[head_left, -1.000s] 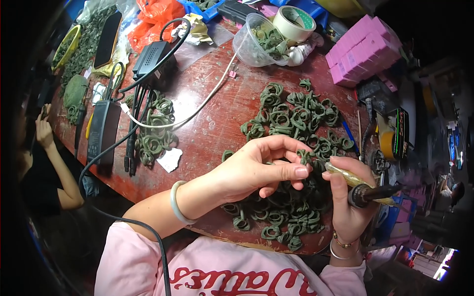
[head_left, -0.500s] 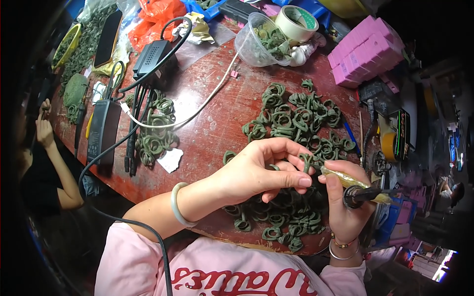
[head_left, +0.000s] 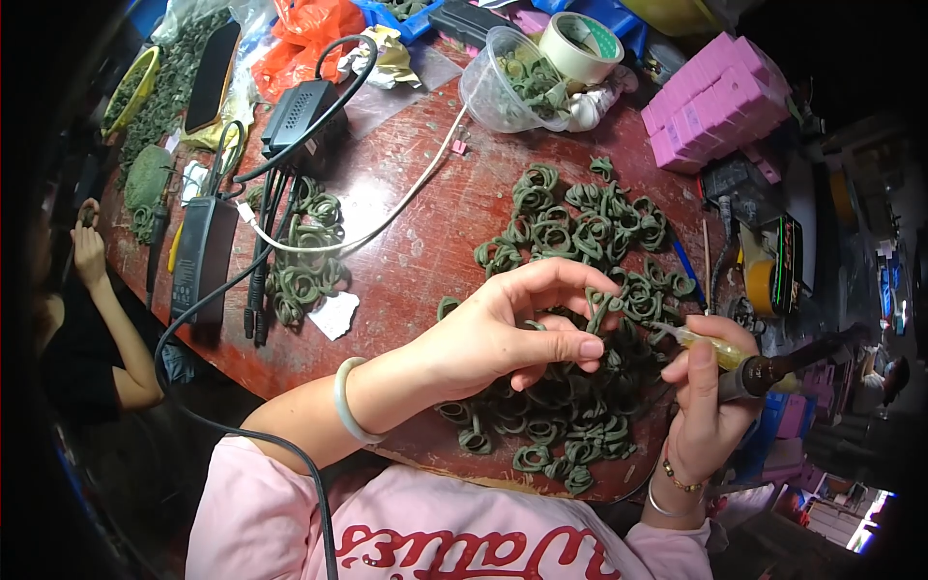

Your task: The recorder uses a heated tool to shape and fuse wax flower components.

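Note:
My left hand (head_left: 503, 329) pinches a small dull-green ring (head_left: 601, 307) between thumb and fingers above a heap of similar rings (head_left: 570, 416). To the right, apart from that ring, my right hand (head_left: 710, 401) is closed round a yellowish, see-through slim tube (head_left: 715, 350) whose pale, pointed tip faces the ring. The same hand also holds a dark-handled tool (head_left: 773, 369) sticking out to the right; its kind I cannot make out. More green rings (head_left: 556, 237) are spread beyond my left hand.
A white cable (head_left: 387, 224) curves over the red table from black power adapters (head_left: 205, 256). At the back stand a clear plastic tub (head_left: 488, 92), a tape roll (head_left: 580, 48) and stacked pink blocks (head_left: 715, 106). Another person's arm (head_left: 121, 333) shows at far left.
My right hand has drawn back to the right with the tube and the dark tool, widening the gap to the ring. My left hand has barely shifted and still holds the ring.

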The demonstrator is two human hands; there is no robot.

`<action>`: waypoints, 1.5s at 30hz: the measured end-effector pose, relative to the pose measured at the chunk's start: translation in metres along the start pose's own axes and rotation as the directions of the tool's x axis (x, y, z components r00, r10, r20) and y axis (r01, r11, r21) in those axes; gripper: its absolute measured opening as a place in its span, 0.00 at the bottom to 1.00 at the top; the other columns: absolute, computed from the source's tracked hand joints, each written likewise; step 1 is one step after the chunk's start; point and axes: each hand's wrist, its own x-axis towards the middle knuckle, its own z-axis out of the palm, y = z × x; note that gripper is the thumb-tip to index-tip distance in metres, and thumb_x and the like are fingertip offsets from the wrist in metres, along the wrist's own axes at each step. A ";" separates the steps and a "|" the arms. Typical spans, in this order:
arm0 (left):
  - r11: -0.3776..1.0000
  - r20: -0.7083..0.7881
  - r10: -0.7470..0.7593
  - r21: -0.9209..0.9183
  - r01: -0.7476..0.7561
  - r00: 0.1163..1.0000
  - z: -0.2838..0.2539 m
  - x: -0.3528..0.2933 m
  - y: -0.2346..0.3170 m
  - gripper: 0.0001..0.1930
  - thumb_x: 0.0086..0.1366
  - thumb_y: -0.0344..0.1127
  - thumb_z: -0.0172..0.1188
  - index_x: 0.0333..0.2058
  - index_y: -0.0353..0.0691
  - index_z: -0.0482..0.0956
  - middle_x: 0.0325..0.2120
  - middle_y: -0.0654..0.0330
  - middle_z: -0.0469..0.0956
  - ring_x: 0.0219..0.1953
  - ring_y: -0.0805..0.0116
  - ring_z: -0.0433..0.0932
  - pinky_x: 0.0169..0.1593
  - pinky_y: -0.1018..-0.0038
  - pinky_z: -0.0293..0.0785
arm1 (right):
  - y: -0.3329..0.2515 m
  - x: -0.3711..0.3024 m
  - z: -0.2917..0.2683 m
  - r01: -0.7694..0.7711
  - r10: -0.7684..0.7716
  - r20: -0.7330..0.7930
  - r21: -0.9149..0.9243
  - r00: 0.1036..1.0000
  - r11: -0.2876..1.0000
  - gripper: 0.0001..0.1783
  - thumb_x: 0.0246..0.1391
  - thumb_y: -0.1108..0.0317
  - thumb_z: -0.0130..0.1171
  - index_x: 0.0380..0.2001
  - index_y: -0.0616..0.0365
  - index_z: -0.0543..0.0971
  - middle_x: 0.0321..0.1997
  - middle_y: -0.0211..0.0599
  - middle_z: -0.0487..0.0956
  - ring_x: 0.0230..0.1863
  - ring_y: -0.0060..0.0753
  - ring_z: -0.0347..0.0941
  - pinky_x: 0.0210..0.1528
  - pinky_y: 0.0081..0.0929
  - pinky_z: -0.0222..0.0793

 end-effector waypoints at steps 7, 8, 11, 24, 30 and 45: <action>0.985 0.027 0.036 0.165 -0.040 0.999 -0.011 0.003 -0.001 0.25 0.60 0.26 0.64 0.55 0.42 0.68 0.43 0.56 0.78 0.29 0.82 0.77 0.19 0.88 0.63 | 0.037 -0.016 -0.019 0.363 -0.376 0.004 -0.268 0.927 0.892 0.18 0.56 0.61 0.63 0.42 0.66 0.75 0.37 0.40 0.77 0.39 0.30 0.73 0.39 0.26 0.68; 0.985 0.025 0.034 0.167 -0.037 0.999 -0.012 0.003 0.001 0.25 0.60 0.26 0.64 0.55 0.42 0.68 0.43 0.56 0.78 0.29 0.82 0.77 0.19 0.88 0.63 | 0.037 -0.020 -0.022 0.361 -0.374 0.003 -0.266 0.927 0.894 0.18 0.56 0.61 0.63 0.42 0.66 0.75 0.37 0.40 0.77 0.39 0.30 0.73 0.39 0.26 0.68; 0.985 0.018 -0.018 0.172 0.015 1.000 -0.011 0.003 0.002 0.25 0.60 0.25 0.64 0.55 0.42 0.69 0.44 0.58 0.77 0.30 0.82 0.77 0.20 0.88 0.64 | 0.042 -0.031 -0.027 0.308 -0.347 -0.001 -0.458 0.938 0.834 0.22 0.56 0.53 0.62 0.41 0.64 0.77 0.35 0.39 0.78 0.35 0.36 0.73 0.38 0.31 0.68; 0.866 0.071 0.286 0.409 -0.289 0.956 -0.012 0.009 -0.010 0.08 0.59 0.26 0.65 0.33 0.38 0.74 0.49 0.57 0.76 0.23 0.85 0.73 0.21 0.88 0.67 | 0.052 -0.032 -0.023 0.430 -0.506 0.057 -0.612 0.861 0.663 0.20 0.55 0.54 0.63 0.38 0.63 0.78 0.32 0.38 0.81 0.28 0.42 0.73 0.32 0.32 0.69; 0.733 0.179 0.460 0.477 -0.485 0.870 -0.021 0.016 -0.018 0.08 0.57 0.23 0.65 0.32 0.37 0.74 0.49 0.57 0.76 0.34 0.83 0.74 0.31 0.86 0.70 | 0.053 -0.032 -0.022 0.468 -0.538 0.077 -0.606 0.840 0.643 0.20 0.55 0.55 0.63 0.37 0.63 0.78 0.31 0.38 0.80 0.26 0.42 0.73 0.29 0.32 0.69; 0.769 0.103 0.357 0.531 -0.355 0.928 -0.017 0.009 -0.013 0.09 0.55 0.24 0.67 0.31 0.37 0.76 0.49 0.56 0.77 0.47 0.73 0.73 0.47 0.76 0.71 | 0.054 -0.033 -0.021 0.504 -0.567 0.116 -0.624 0.816 0.597 0.21 0.54 0.53 0.64 0.37 0.63 0.78 0.29 0.37 0.79 0.23 0.40 0.71 0.25 0.31 0.67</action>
